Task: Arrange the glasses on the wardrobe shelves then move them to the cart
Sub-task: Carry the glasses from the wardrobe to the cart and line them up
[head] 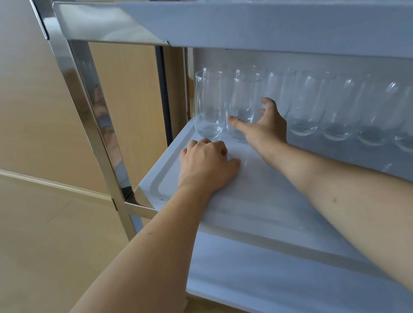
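At the centre of the frame, the right hand (264, 124) is curling its grip around a clear glass (242, 108) standing on the metal cart's lower shelf (259, 202). Just left, the left hand (208, 165) is resting knuckles-down with fingers curled, gripping nothing. A row of glasses (339, 111) is lining the shelf's back toward the right.

Soft, even daylight fills my view, bright but not harsh, and shadows are faint: only a pale one under my left hand (208, 165) on the white lower shelf of the steel cart (274, 213). The polished steel post (94, 124) at left mirrors the room in streaks. The row of clear stemless glasses (299, 106) blurs toward the far right, and straight edges bow near the frame's borders.
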Demonstrator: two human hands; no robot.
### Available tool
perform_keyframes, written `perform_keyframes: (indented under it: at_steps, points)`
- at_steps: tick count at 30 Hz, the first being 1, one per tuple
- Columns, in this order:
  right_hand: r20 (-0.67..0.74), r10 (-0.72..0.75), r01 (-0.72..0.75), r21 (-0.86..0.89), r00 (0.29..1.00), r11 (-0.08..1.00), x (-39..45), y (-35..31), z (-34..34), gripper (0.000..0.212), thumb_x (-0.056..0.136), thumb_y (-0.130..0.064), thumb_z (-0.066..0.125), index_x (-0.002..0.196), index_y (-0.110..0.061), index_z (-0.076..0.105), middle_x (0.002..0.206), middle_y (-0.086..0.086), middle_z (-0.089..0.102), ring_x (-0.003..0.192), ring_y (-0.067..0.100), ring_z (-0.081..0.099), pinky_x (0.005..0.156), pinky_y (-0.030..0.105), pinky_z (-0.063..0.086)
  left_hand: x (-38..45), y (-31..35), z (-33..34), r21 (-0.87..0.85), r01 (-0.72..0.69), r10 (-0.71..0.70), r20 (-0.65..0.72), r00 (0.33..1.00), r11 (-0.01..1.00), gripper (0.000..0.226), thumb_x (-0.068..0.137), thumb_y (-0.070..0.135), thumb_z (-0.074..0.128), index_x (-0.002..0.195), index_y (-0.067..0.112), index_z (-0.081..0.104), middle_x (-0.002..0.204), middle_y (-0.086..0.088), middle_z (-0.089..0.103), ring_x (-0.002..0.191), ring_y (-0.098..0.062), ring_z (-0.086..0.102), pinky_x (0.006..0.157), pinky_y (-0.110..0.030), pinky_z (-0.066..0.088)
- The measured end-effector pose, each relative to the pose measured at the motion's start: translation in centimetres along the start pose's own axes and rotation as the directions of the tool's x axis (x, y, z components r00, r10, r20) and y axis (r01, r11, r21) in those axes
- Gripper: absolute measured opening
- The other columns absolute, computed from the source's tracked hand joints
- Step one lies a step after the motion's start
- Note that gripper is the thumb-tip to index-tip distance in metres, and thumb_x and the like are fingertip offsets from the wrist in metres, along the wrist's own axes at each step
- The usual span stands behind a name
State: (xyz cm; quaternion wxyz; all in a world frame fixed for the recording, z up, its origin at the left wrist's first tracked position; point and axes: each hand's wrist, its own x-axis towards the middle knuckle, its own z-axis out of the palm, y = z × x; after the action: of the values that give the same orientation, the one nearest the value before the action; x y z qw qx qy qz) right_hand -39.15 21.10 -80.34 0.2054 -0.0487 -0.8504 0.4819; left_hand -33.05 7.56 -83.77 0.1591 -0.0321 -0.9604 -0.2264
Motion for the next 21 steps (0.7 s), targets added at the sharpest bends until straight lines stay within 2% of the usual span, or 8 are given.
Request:
perform_keyframes:
  at_steps: [5, 9, 11, 13, 18, 21]
  points:
    - [0.082, 0.04, -0.02, -0.229, 0.996, 0.973, -2.1, 1.2, -2.3, 0.084, 0.084, -0.044, 0.075, 0.152, -0.016, 0.034, 0.146, 0.01, 0.053, 0.134, 0.032, 0.049, 0.107, 0.039, 0.041, -0.6, 0.6, -0.3, 0.036, 0.002, -0.003, 0.021, 1.0, 0.999, 0.04, 0.091, 0.052, 0.06, 0.118, 0.024, 0.069, 0.118, -0.005, 0.064, 0.119, -0.029, 0.05, 0.094, -0.036, 0.034]
    - [0.158, -0.031, 0.087, -0.358, 0.987, 0.93, -3.9, 2.1, -5.0, 0.074, 0.09, -0.045, 0.067, 0.152, -0.018, 0.039, 0.148, 0.01, 0.051, 0.136, 0.033, 0.046, 0.106, 0.038, 0.038, -1.0, 1.4, -1.3, -0.03, 0.029, -0.028, 0.022, 0.999, 0.999, 0.038, 0.092, 0.046, 0.064, 0.121, 0.023, 0.07, 0.122, -0.004, 0.066, 0.123, -0.028, 0.052, 0.097, -0.036, 0.04]
    - [0.193, -0.071, 0.143, -0.394, 0.979, 0.908, -4.5, 2.6, -6.2, 0.073, 0.091, -0.047, 0.065, 0.153, -0.02, 0.038, 0.149, 0.008, 0.05, 0.138, 0.033, 0.043, 0.107, 0.039, 0.038, -1.0, 1.7, -1.8, -0.07, 0.032, -0.034, -0.03, 0.999, 0.997, 0.037, 0.093, 0.045, 0.066, 0.122, 0.022, 0.069, 0.127, -0.003, 0.067, 0.125, -0.027, 0.052, 0.098, -0.036, 0.043]
    - [0.222, -0.099, 0.186, -0.416, 0.97, 0.89, -4.9, 3.0, -7.1, 0.073, 0.092, -0.048, 0.064, 0.154, -0.02, 0.037, 0.149, 0.008, 0.05, 0.139, 0.033, 0.041, 0.108, 0.039, 0.037, -1.2, 2.2, -1.9, -0.042, 0.009, -0.011, -0.051, 0.999, 0.999, 0.04, 0.094, 0.047, 0.065, 0.124, 0.022, 0.069, 0.128, -0.003, 0.067, 0.126, -0.027, 0.052, 0.099, -0.036, 0.042]
    - [0.31, -0.122, 0.26, -0.457, 0.943, 0.851, -6.7, 2.5, -8.1, 0.074, 0.095, -0.044, 0.062, 0.154, -0.011, 0.034, 0.15, 0.012, 0.049, 0.139, 0.037, 0.038, 0.111, 0.04, 0.032, -2.0, 3.8, -2.3, -0.008, -0.003, 0.003, -0.019, 1.0, 1.0, 0.048, 0.096, 0.048, 0.061, 0.135, 0.021, 0.063, 0.135, -0.004, 0.064, 0.131, -0.028, 0.049, 0.104, -0.039, 0.04]
    - [0.368, -0.058, 0.247, -0.491, 0.928, 0.835, -8.8, 1.7, -8.6, 0.073, 0.097, -0.046, 0.058, 0.155, -0.012, 0.03, 0.151, 0.009, 0.046, 0.141, 0.034, 0.032, 0.114, 0.037, 0.026, -3.3, 4.5, -3.6, -0.031, 0.054, -0.054, 0.02, 0.998, 0.998, 0.049, 0.096, 0.047, 0.061, 0.138, 0.02, 0.06, 0.141, -0.004, 0.06, 0.135, -0.027, 0.045, 0.107, -0.038, 0.037]
